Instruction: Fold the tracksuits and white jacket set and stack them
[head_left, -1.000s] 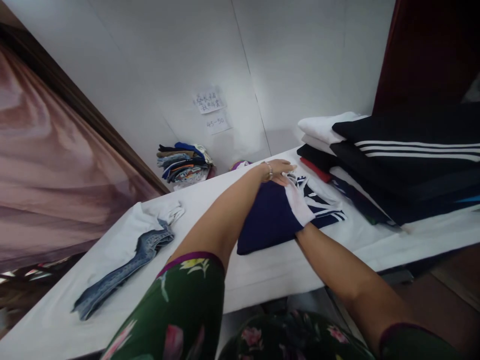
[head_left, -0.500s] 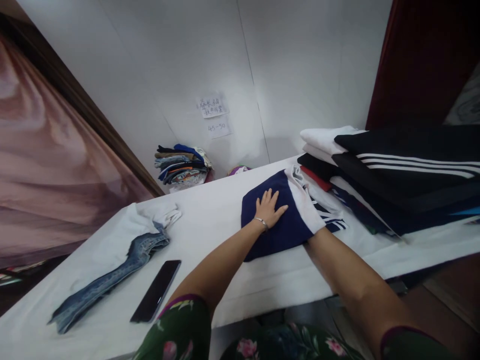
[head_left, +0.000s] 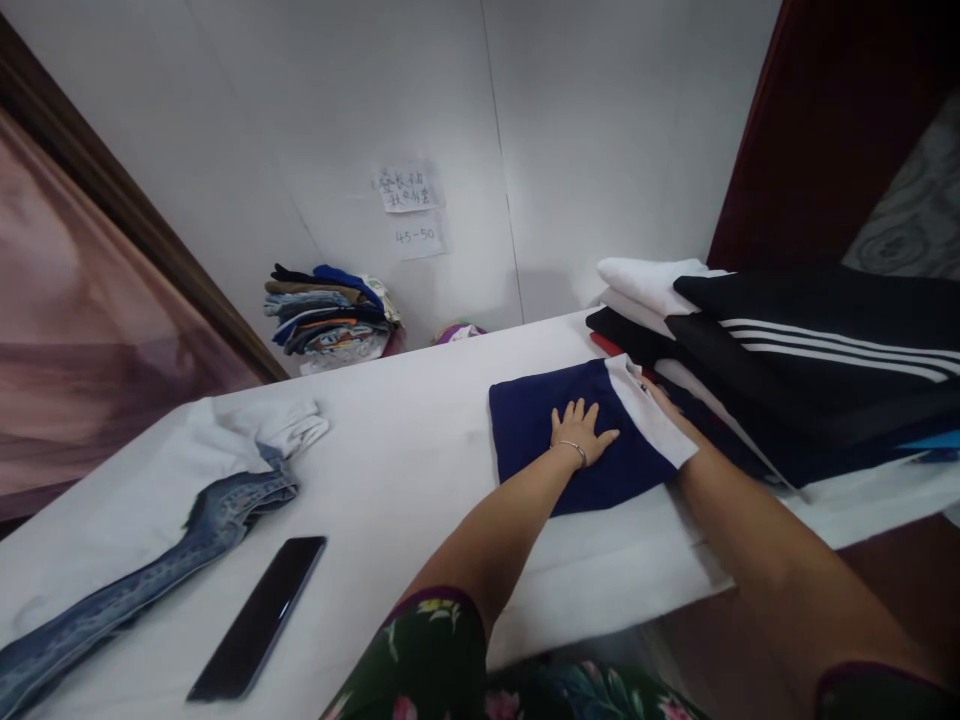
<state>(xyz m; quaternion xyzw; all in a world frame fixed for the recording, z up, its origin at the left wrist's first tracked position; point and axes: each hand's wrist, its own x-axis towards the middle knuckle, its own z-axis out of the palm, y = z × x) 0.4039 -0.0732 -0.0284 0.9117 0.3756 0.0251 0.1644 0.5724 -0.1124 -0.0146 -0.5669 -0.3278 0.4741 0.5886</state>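
A folded navy garment with a white band along its right side lies on the white-covered table. My left hand rests flat on the navy cloth, fingers spread, a bracelet at the wrist. At the right edge of the white band is my right hand, its fingers curled at the cloth's edge and partly hidden by it. The garment's far right corner touches or nearly touches the clothes stack; which one I cannot tell.
Folded clothes are piled at the right, a black striped piece on top. A phone, blue jeans cloth and white cloth lie left. Another clothes stack stands beyond the far edge, below paper notes on the wall.
The garment has shifted slightly right. Its white band now lies flatter, and the striped part beside it is out of sight. My right hand has moved to the band's far edge.
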